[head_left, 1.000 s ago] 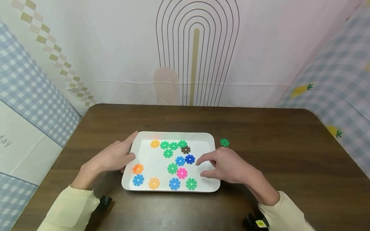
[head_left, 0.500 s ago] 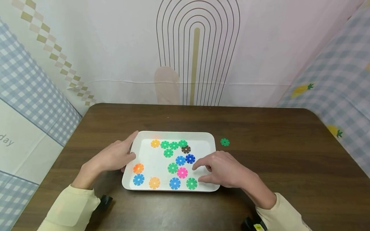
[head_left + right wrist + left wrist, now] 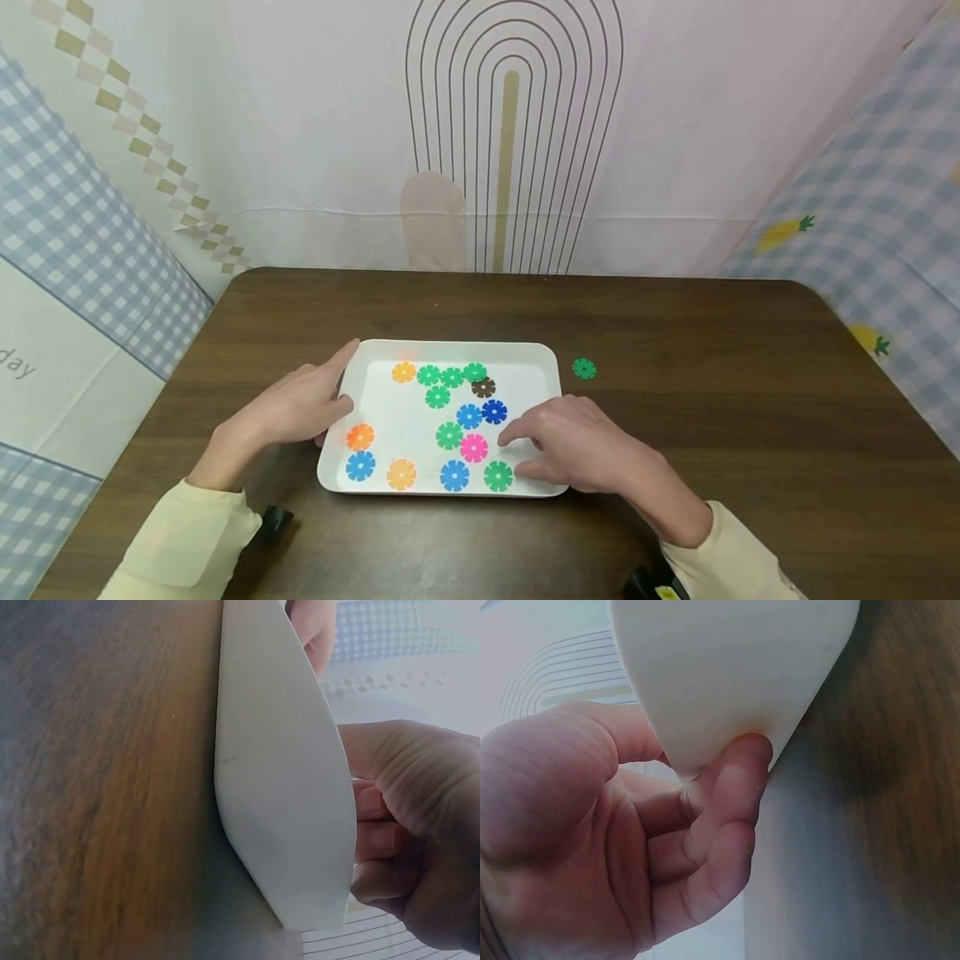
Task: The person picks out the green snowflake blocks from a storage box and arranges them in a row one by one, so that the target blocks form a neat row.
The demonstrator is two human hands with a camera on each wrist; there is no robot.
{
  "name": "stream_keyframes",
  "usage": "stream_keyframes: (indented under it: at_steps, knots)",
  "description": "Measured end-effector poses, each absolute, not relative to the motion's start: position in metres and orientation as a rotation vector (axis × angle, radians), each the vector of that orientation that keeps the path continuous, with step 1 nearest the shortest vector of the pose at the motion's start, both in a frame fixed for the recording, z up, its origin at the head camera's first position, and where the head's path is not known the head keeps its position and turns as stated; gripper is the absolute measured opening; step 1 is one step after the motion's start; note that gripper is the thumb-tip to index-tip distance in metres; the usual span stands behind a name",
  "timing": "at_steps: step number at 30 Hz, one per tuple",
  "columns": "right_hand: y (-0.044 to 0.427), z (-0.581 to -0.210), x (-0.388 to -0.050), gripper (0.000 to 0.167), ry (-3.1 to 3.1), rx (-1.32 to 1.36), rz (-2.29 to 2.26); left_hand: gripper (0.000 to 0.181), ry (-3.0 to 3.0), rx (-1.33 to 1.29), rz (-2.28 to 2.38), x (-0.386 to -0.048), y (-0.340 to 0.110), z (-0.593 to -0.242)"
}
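Note:
A white tray point(image 3: 390, 417) with several flower-edged plastic discs lies on the table. My left hand point(image 3: 300, 404) grips its left rim; in the left wrist view its fingers point(image 3: 742, 772) curl against the tray's outer wall point(image 3: 727, 667). Over the tray's right side hovers my right hand point(image 3: 573, 442), index finger and thumb apart. That index tip is close to a pink disc point(image 3: 474, 447), and the thumb tip is beside a green disc point(image 3: 498, 476). Nothing shows between them. In the right wrist view the tray wall point(image 3: 281, 780) hides the right fingertips.
One green disc point(image 3: 584, 368) lies on the brown table point(image 3: 712, 375), outside the tray's right edge. Blue point(image 3: 454, 475), orange point(image 3: 360, 437) and brown point(image 3: 483, 387) discs are among those in the tray. A patterned cloth point(image 3: 337, 125) hangs behind the table.
My right hand has moved slightly left and toward me over the tray, closer to the pink and green discs. The left hand and the discs stay where they were.

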State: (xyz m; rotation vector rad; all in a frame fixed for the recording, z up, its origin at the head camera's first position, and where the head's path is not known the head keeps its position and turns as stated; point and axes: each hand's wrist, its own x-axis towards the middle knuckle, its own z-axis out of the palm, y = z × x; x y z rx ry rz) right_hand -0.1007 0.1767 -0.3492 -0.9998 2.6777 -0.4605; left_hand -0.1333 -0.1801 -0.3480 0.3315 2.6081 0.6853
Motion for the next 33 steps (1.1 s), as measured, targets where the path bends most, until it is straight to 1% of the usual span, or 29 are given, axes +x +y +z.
stream_keyframes:
  at_steps: [9,23,33]
  knots:
    - [0.176,-0.349,-0.101,0.028,2.637,-1.021,-0.335,0.083,2.590,0.358,0.716,-0.132,-0.176,-0.350]
    - [0.172,-0.353,-0.108,0.032,2.571,-1.077,-0.389,0.084,2.601,0.332,0.703,-0.131,-0.178,-0.348]
    - [0.170,-0.358,-0.110,0.030,2.530,-1.062,-0.469,0.084,2.606,0.317,0.692,-0.132,-0.180,-0.348]
